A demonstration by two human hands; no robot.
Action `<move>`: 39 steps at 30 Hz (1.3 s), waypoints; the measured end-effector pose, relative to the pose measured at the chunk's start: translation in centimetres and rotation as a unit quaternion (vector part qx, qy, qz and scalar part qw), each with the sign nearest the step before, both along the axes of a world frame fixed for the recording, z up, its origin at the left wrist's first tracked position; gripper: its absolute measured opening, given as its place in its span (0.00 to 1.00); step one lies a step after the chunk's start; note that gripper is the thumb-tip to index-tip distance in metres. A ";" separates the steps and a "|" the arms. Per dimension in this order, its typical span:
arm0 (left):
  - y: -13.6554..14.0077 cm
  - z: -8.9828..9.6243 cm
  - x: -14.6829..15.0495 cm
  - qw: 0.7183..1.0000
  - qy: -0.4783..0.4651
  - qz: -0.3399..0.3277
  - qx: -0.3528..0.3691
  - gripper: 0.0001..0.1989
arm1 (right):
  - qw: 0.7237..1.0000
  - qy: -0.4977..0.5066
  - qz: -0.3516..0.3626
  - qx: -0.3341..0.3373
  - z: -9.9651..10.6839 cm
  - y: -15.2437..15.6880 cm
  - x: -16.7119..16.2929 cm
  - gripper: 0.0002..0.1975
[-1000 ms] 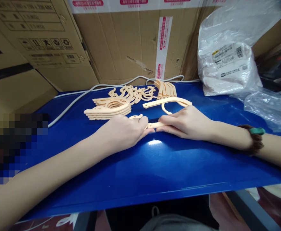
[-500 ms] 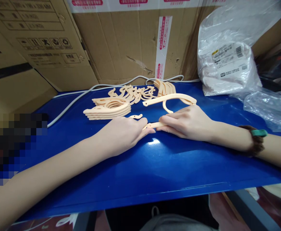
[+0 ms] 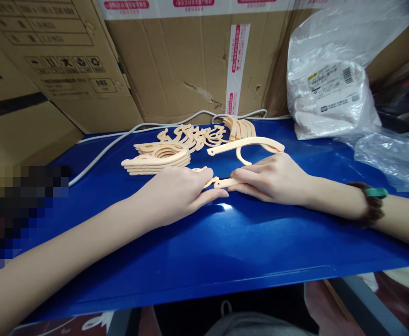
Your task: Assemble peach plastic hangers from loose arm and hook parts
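Observation:
My left hand pinches a small beige plastic hook piece between thumb and fingers; much of it is hidden. Closed around a beige hanger arm is my right hand, with the arm's holed end poking out to the left. The two pieces meet or nearly meet between the hands. Just beyond the right hand, a longer curved hanger arm reaches to the knuckles; I cannot tell whether the hand also holds it. To the left, behind my left hand, lies a stack of beige hanger parts.
Loose beige hooks lie at the back of the blue table, beside more curved hanger arms. A white cable runs behind them. Cardboard boxes wall the rear, and a clear plastic bag stands back right.
My left hand has turned slightly, and the hook piece has tilted with it against the arm's end. The longer curved arm has shifted very slightly left; my right hand is almost still.

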State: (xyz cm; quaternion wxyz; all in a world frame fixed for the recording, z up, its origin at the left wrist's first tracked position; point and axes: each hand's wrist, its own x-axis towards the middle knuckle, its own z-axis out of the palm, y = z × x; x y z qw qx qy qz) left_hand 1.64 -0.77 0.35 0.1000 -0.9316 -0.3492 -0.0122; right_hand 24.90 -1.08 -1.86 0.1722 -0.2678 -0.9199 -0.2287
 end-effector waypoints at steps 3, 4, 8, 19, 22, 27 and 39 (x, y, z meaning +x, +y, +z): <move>0.0 -0.2 0.0 0.999 0.015 -0.007 0.048 0.22 | 0.999 0.006 -0.004 -0.032 -0.1 0.0 0.0 0.25; 0.0 -0.2 0.0 0.998 0.019 -0.010 0.064 0.22 | 0.999 0.009 -0.008 -0.047 -0.1 -0.1 -0.1 0.25; 0.1 -0.4 -0.2 0.993 0.027 -0.023 0.109 0.22 | 0.992 0.036 -0.025 -0.119 0.0 -0.2 -0.3 0.23; 0.2 -0.7 -0.3 0.991 0.042 -0.034 0.126 0.22 | 0.989 0.028 -0.044 -0.137 0.1 -0.2 -0.4 0.24; 0.3 -0.6 -0.3 0.984 0.055 -0.055 0.161 0.24 | 0.980 0.036 -0.044 -0.193 0.2 -0.1 -0.4 0.25; 0.6 -0.7 -0.4 0.972 0.035 -0.096 0.212 0.25 | 0.963 0.067 -0.028 -0.259 0.3 -0.1 -0.5 0.24; -0.2 -0.6 -0.3 0.955 0.039 -0.137 0.260 0.20 | 0.942 0.091 0.020 -0.323 0.5 0.3 -0.4 0.21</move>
